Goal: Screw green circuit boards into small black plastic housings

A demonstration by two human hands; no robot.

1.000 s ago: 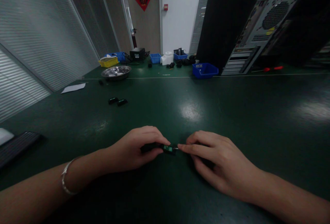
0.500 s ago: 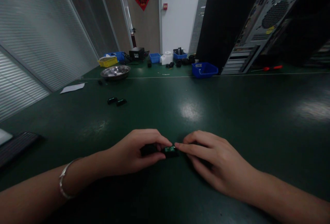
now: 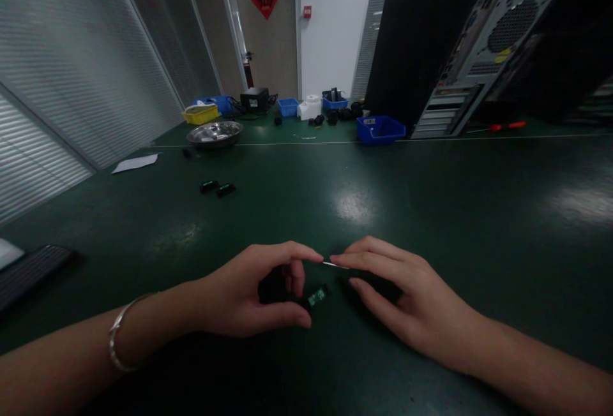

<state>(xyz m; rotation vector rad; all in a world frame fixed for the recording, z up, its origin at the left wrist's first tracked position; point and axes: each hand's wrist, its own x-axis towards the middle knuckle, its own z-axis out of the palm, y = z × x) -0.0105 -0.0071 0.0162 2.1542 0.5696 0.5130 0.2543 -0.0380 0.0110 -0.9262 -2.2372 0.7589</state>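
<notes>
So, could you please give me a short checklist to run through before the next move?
1. Left hand open: ok, thumb and index finger are spread apart.
2. Small circuit piece in view: ok, between the hands.
3. Thin metal strip clear of the circuit piece: ok, a gap shows.
4. Right hand away from the strip: not ok, its index finger is at it.
5. Firm grip on the strip: cannot tell.
6. Two black pieces out of the way: ok, beyond the left hand.

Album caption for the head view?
Left hand open beside a small green-topped part, right hand at a thin strip.
</notes>
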